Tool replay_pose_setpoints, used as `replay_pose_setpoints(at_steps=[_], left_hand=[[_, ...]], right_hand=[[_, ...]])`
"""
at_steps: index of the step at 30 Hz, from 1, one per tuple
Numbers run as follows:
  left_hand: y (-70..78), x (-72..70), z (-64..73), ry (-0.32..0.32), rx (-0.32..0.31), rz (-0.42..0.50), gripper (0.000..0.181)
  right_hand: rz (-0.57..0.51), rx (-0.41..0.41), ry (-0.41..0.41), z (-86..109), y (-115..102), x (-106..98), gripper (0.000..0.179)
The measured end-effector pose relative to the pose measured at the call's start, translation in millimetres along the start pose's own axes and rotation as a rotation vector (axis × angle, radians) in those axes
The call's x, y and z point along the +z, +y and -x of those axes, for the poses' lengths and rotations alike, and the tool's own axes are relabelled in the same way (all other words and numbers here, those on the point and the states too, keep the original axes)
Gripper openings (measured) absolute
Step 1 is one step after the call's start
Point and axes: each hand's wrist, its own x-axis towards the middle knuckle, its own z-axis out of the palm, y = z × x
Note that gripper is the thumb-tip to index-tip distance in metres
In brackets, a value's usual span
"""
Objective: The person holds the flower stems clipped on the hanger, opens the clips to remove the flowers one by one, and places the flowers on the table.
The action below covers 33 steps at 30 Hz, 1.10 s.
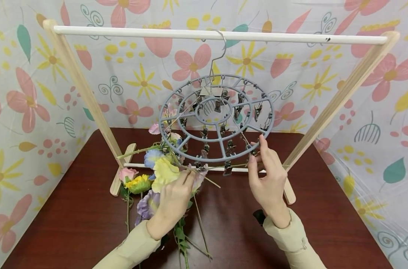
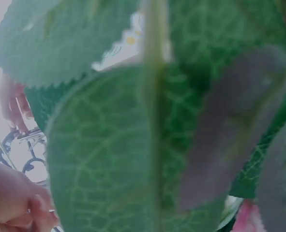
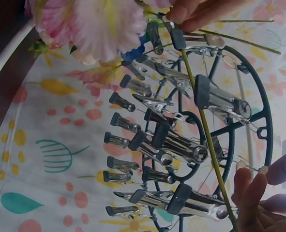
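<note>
A round grey clip hanger (image 1: 221, 141) hangs by its wire hook from a white rod, with several metal clips (image 3: 222, 99) dangling. At its lower front rim my left hand (image 1: 175, 200) pinches a flower stem (image 3: 206, 126) beside a clip; the stem runs across to the right side. My right hand (image 1: 269, 179) is at the right rim, index finger on the ring and thumb below, with a small clip (image 1: 254, 152) between them. A pink-white flower (image 3: 97, 29) is close to my left fingers. Large green leaves (image 2: 104, 145) block most of the left wrist view.
The wooden stand (image 1: 338, 101) carries the white rod (image 1: 274, 36). Artificial flowers, including a yellow one (image 1: 165, 173) and a purple one (image 1: 148, 204), crowd the left, with loose stems on the brown table (image 1: 69, 213). A small black object (image 1: 259, 216) lies near my right wrist.
</note>
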Motion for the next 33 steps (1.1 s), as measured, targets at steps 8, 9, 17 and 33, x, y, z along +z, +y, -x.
replay_pose_setpoints(at_steps=[8, 9, 17, 33], left_hand=[[2.6, -0.3, -1.5, -0.060, 0.019, 0.006, 0.021], [3.0, -0.1, -1.2, -0.062, 0.019, 0.007, 0.019], [6.2, 2.5, 0.2, -0.078, 0.027, 0.043, 0.021], [14.0, -2.6, -2.3, -0.083, 0.070, 0.030, 0.038]], right_hand=[[0.046, 0.006, 0.058, 2.3, -9, 3, 0.049], [0.033, -0.018, 0.104, 2.8, -12, 5, 0.043], [-0.105, -0.229, -0.038, 11.3, -32, 11, 0.023], [-0.081, -0.085, -0.535, 13.4, -34, 34, 0.024]])
